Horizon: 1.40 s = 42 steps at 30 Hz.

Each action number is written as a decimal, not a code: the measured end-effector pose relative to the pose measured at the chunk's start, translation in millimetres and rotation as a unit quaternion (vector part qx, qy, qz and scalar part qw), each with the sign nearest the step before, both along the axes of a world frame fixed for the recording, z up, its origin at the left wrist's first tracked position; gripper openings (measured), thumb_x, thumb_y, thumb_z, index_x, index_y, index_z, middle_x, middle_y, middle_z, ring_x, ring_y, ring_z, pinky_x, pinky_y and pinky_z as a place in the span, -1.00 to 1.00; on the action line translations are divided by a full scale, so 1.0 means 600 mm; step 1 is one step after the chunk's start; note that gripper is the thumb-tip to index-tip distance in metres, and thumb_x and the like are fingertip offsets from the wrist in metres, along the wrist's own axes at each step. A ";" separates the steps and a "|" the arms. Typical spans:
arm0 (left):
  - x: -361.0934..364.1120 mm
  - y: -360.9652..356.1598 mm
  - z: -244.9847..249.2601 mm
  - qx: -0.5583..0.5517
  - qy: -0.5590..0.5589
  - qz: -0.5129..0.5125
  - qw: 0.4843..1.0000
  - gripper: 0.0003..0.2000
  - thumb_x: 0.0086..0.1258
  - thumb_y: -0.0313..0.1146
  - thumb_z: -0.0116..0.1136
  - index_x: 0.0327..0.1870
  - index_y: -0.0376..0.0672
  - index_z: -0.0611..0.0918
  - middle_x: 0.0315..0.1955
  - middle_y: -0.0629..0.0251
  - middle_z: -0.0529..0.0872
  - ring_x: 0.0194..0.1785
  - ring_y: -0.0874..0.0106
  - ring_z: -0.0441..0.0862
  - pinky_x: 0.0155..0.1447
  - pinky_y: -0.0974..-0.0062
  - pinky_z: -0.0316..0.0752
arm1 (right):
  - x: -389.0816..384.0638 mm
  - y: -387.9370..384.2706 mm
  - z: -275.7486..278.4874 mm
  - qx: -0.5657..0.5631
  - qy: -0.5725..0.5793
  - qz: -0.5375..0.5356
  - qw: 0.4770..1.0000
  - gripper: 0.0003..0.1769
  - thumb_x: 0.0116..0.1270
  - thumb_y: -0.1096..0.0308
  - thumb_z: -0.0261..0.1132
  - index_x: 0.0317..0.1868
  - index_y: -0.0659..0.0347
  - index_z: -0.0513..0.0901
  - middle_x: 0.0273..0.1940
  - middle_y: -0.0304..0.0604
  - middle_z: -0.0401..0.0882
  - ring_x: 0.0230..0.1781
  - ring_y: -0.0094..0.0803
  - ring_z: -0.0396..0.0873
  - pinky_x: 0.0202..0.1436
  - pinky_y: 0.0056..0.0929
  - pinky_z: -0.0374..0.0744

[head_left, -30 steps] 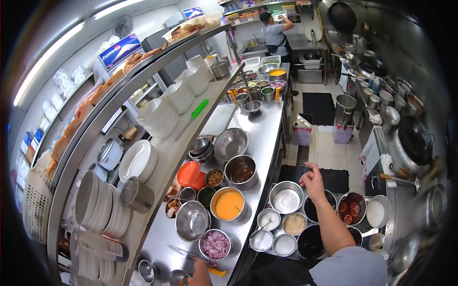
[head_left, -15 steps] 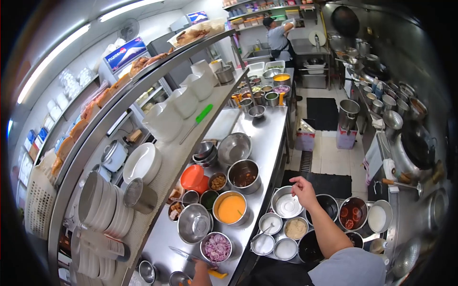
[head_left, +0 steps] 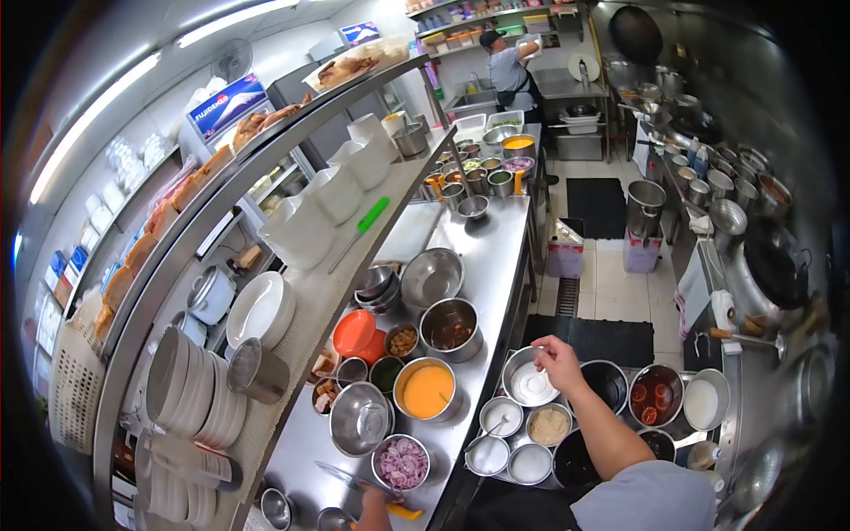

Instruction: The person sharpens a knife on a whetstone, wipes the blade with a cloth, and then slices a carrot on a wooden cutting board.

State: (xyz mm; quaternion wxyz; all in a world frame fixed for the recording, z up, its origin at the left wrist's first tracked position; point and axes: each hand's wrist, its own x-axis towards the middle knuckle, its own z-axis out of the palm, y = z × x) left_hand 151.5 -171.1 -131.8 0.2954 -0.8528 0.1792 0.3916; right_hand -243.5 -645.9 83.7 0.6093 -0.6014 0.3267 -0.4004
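Where pots (head_left: 452, 331) crowd, steel counter (head_left: 498, 241), tiled floor (head_left: 608, 299), black mats (head_left: 595, 209)

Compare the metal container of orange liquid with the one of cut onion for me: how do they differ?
The orange-liquid container holds a smooth, level liquid with a green sliver in it; the onion container holds loose purple-and-white pieces.
The orange-liquid container looks wider across the rim than the onion container.
The onion container sits closer to your left hand than the orange-liquid container.
Both are round, open-topped and upright on the steel counter.
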 end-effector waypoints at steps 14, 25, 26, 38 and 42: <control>-0.004 0.012 0.013 -0.087 -0.052 0.071 0.992 0.51 -0.17 0.28 0.57 0.55 -0.20 -0.39 0.47 0.00 0.37 0.50 0.18 0.37 0.51 0.19 0.16 | -0.047 0.007 -0.033 -0.037 0.099 -0.056 0.993 -0.80 0.40 0.53 0.15 -0.04 0.30 0.65 -0.47 -0.21 0.62 -0.48 -0.51 0.58 -0.37 -0.47 0.55; -0.001 0.026 0.011 -0.085 -0.024 0.007 0.996 0.26 0.00 0.46 0.33 0.62 -0.01 -0.09 0.55 0.05 0.23 0.59 0.11 0.20 0.59 -0.11 -0.26 | -0.013 0.005 -0.001 -0.101 0.148 -0.059 0.982 -0.87 0.39 0.45 0.24 -0.11 0.25 0.67 -0.59 -0.19 0.54 -0.59 -0.41 0.50 -0.43 -0.35 0.47; 0.000 0.029 0.009 -0.084 -0.015 0.008 0.996 0.24 0.02 0.47 0.31 0.63 0.00 -0.07 0.56 0.06 0.22 0.59 0.10 0.19 0.60 -0.14 -0.30 | -0.012 0.007 -0.006 -0.084 0.140 -0.063 0.985 -0.87 0.39 0.45 0.25 -0.11 0.23 0.67 -0.60 -0.19 0.52 -0.60 -0.41 0.47 -0.45 -0.34 0.45; -0.079 -0.017 0.112 -0.155 -0.116 0.256 0.947 0.64 -0.26 -0.02 0.78 0.56 -0.18 -0.52 0.34 -0.02 0.54 0.39 0.19 0.53 0.45 0.37 0.43 | -0.043 0.063 -0.048 -0.064 0.234 -0.011 0.970 -0.85 0.35 0.39 0.26 -0.11 0.16 0.70 -0.57 -0.09 0.59 -0.57 -0.33 0.56 -0.43 -0.30 0.47; -0.092 -0.020 0.130 -0.167 -0.131 0.250 0.945 0.60 -0.26 -0.03 0.78 0.59 -0.17 -0.44 0.31 -0.03 0.58 0.35 0.17 0.57 0.39 0.36 0.48 | -0.049 0.065 -0.044 -0.062 0.218 -0.014 0.974 -0.85 0.36 0.43 0.26 -0.12 0.16 0.71 -0.56 -0.08 0.60 -0.57 -0.30 0.57 -0.42 -0.30 0.48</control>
